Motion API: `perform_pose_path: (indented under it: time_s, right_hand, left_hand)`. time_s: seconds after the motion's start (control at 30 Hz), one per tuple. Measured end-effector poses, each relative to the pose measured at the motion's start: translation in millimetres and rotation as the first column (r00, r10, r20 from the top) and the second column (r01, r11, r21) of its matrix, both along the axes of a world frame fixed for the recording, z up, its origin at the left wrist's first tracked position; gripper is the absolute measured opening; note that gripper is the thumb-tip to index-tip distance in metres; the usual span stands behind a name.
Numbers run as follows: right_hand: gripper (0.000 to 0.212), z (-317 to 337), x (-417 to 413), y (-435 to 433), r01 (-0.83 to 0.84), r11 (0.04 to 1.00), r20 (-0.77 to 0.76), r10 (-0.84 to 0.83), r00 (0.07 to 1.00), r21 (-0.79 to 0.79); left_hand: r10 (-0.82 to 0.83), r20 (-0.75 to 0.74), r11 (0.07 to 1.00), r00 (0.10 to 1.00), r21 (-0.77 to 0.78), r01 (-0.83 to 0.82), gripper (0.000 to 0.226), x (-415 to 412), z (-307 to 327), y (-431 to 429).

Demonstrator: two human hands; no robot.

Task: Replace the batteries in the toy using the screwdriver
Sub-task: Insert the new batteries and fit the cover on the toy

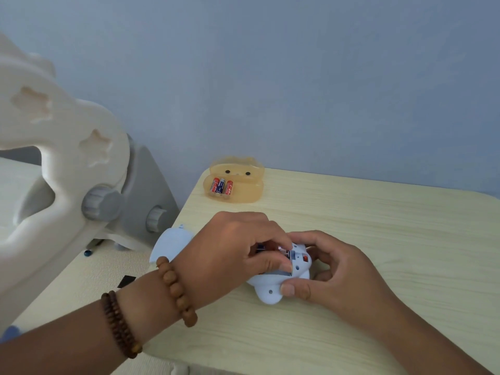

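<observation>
A light-blue plastic toy [270,289] lies underside up on the pale wooden table [392,239], its battery compartment uncovered. My left hand [232,247] rests over the compartment, thumb and fingers pinched on a battery [261,249] inside it. My right hand [332,269] grips the toy from the right, thumb pressed on its lower lobe. An amber translucent case [244,190] stands open at the table's far edge with three red and blue batteries [221,186] in it. No screwdriver is visible.
A light-blue piece of the toy [170,243] pokes out from behind my left wrist at the table's left edge. A cream and grey plastic frame with knobs [102,204] stands to the left. A blue-grey wall is behind.
</observation>
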State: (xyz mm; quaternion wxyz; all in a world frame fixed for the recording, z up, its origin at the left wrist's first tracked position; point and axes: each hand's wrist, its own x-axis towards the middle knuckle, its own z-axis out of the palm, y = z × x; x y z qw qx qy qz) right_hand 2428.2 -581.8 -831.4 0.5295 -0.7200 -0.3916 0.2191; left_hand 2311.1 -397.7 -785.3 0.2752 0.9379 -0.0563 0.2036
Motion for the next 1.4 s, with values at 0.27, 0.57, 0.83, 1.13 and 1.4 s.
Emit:
perform_pose_path:
  time_s: [0.27, 0.57, 0.83, 1.13, 1.4]
  right_hand:
    - [0.066, 0, 0, 0, 0.017, 1.0, 0.001, -0.017, 1.0, 0.006]
    - [0.067, 0, 1, 0, 0.002, 0.999, 0.0, -0.002, 1.0, 0.042]
    - [0.063, 0, 3, -1, 0.004, 1.0, 0.018, -0.005, 1.0, 0.012]
    - [0.046, 7, 0, -2, 0.002, 0.999, -0.154, -0.008, 0.988, -0.042]
    - [0.042, 21, 1, 5, 0.0, 0.993, -0.279, -0.032, 0.96, -0.115]
  left_hand:
    - [-0.056, -0.008, 0.996, 0.998, 0.075, 0.056, 0.01, -2, -10, 0]
    - [-0.05, 0.036, 0.982, 0.998, 0.182, 0.043, 0.031, -8, -24, 5]
    - [-0.003, 0.029, 0.952, 1.0, 0.305, -0.006, 0.042, -13, -17, 6]
    - [0.164, -0.224, 0.986, 0.961, 0.057, -0.155, 0.09, -14, -10, 3]
    - [0.12, -0.185, 0.992, 0.975, -0.005, -0.123, 0.087, -10, -19, 5]
